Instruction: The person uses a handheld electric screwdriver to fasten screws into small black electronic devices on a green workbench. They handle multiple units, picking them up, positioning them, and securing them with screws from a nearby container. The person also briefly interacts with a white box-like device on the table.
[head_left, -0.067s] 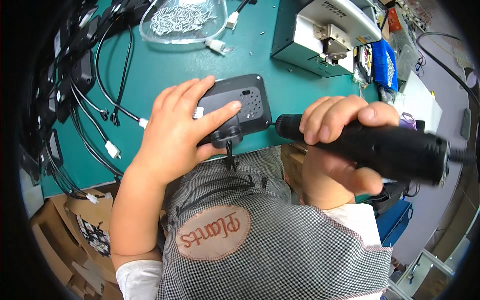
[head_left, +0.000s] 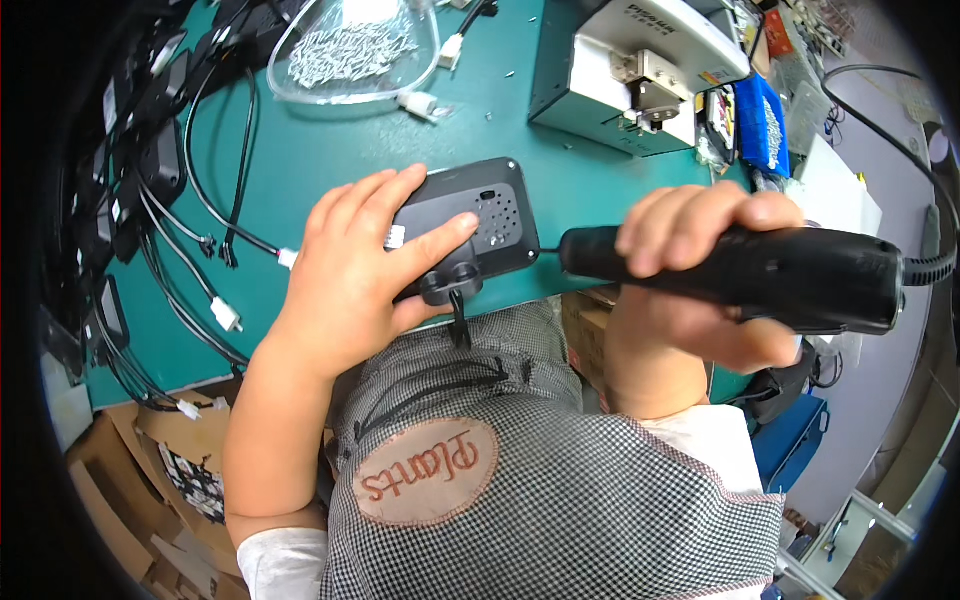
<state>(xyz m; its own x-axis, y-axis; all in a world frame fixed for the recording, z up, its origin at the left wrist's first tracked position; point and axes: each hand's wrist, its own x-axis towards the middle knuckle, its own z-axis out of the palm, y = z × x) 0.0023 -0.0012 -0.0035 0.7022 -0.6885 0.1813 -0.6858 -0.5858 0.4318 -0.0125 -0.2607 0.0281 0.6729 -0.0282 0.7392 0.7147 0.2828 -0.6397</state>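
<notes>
1. Since the earlier frame, the right hand [head_left: 700, 270] had levelled the black electric screwdriver [head_left: 760, 275]; its body now lay nearly horizontal, tip still at the right edge of the black device [head_left: 470, 225].
2. The right hand was closed around the screwdriver's barrel.
3. The left hand [head_left: 365, 270] stayed pressed on the device, fingers spread over its face and thumb on top, pinning it at the table's near edge.
4. The view had shifted slightly; the device sat much as before.
5. The green table [head_left: 330, 140] carried a clear tray of screws [head_left: 350, 50], black cables with white plugs [head_left: 215, 290], and a white-and-green machine [head_left: 640, 70].
6. Cardboard boxes [head_left: 150, 470] stood below the table at left.
</notes>
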